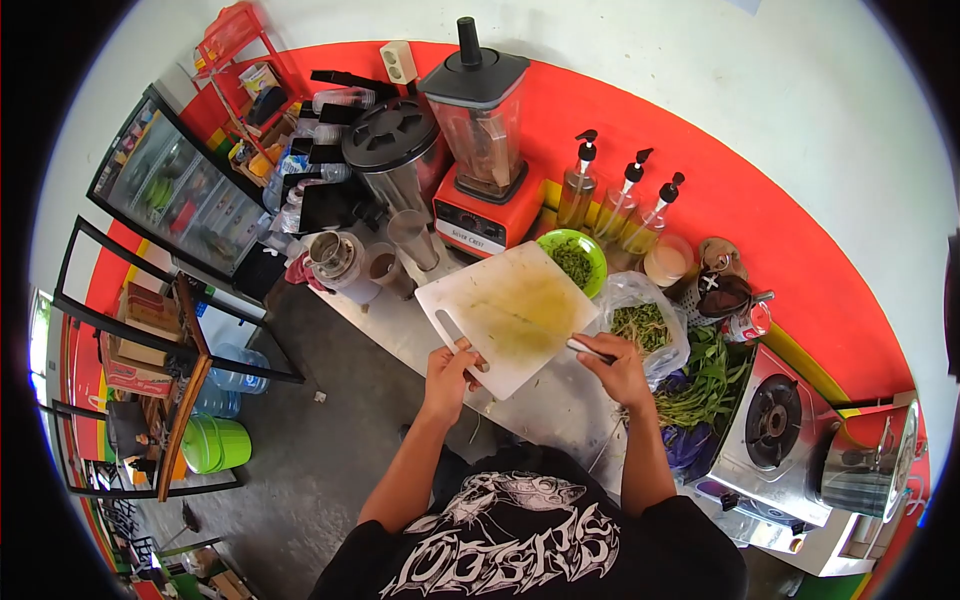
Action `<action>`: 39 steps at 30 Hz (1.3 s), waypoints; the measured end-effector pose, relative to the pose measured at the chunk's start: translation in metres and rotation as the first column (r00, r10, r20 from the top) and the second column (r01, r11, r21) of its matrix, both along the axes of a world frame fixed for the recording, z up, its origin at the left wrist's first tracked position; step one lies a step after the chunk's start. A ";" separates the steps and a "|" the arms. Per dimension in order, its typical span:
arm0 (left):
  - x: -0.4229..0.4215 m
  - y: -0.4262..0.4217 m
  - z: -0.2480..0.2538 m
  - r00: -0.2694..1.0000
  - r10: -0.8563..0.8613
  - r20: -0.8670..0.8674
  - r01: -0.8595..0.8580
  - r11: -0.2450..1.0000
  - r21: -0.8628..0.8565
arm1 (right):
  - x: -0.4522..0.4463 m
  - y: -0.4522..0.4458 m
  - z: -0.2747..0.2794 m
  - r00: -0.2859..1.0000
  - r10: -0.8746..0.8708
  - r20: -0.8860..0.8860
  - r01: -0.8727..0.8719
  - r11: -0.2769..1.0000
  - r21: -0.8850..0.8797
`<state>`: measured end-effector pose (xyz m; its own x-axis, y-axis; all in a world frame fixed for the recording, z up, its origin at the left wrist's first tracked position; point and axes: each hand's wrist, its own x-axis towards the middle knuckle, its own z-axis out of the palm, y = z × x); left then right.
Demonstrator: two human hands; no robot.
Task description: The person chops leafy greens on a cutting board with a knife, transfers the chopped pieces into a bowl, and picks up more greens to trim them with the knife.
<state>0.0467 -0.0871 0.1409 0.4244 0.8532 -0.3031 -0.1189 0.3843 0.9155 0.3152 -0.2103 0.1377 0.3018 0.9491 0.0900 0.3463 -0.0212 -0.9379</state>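
A white cutting board (505, 315) with a green-yellow stain is held tilted over the counter. My left hand (452, 378) grips its lower left edge near the handle slot. In my right hand (618, 370) is a knife (590, 350), its handle in my closed fingers and its blade against the board's right side. Just behind the board, a bright green bowl (598, 262) holds chopped greens (570, 262). To the right of the bowl stands a clear plastic bag (672, 310) with cut greens and stems. Leafy greens (705, 385) lie beside the bag, nearer the stove.
Behind the board stand a red blender (490, 215) and three pump bottles (618, 210). Cups (412, 238) and a metal jar (335, 258) are at the left. A gas stove (768, 425) and a steel pot (870, 465) occupy the right end of the counter (385, 325).
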 end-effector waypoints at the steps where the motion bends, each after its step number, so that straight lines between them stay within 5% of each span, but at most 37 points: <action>1: 0.001 0.000 0.003 1.000 0.022 0.002 -0.022 1.000 -0.009 | -0.002 -0.002 -0.002 0.999 0.051 0.006 -0.051 0.999 0.018; 7: -0.009 0.002 0.001 1.000 0.003 0.015 -0.002 1.000 -0.028 | 0.004 0.002 -0.023 1.000 0.022 0.017 -0.021 0.999 -0.031; 10: -0.008 -0.001 0.011 0.999 -0.037 0.007 0.037 0.999 -0.023 | 0.016 0.016 -0.042 0.993 -0.114 0.022 0.113 0.993 0.024; 12: -0.008 -0.002 0.015 0.999 -0.052 -0.010 0.051 0.999 -0.015 | 0.026 0.024 -0.057 0.974 -0.228 0.011 0.228 0.969 -0.096; 19: -0.015 -0.002 0.004 0.990 -0.121 -0.073 0.121 0.993 0.003 | 0.037 0.037 -0.089 0.874 -0.477 0.098 0.471 0.879 0.079; 23: -0.012 -0.006 0.009 0.976 -0.157 -0.151 0.162 0.986 0.027 | 0.033 0.043 -0.078 0.883 -0.430 -0.186 0.419 0.903 -0.099; 28: -0.007 -0.007 0.014 0.969 -0.190 -0.155 0.226 0.938 0.264 | 0.020 0.066 -0.054 0.667 -0.441 -0.600 0.310 0.897 -0.315; 32: 0.000 -0.009 0.030 0.941 -0.251 -0.229 0.315 0.895 0.315 | 0.017 0.081 -0.045 0.596 -0.457 -0.660 0.287 0.889 -0.357; 39: 0.012 -0.009 0.028 0.938 -0.252 -0.236 0.329 0.863 0.383 | 0.011 0.066 -0.037 0.735 -0.444 -0.513 0.282 0.887 -0.365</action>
<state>0.0591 -0.0957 0.1694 0.6461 0.7620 -0.0439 0.1129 -0.0385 0.9929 0.3262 -0.1444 0.1002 0.5448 0.7194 -0.4309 -0.3299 -0.2885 -0.8988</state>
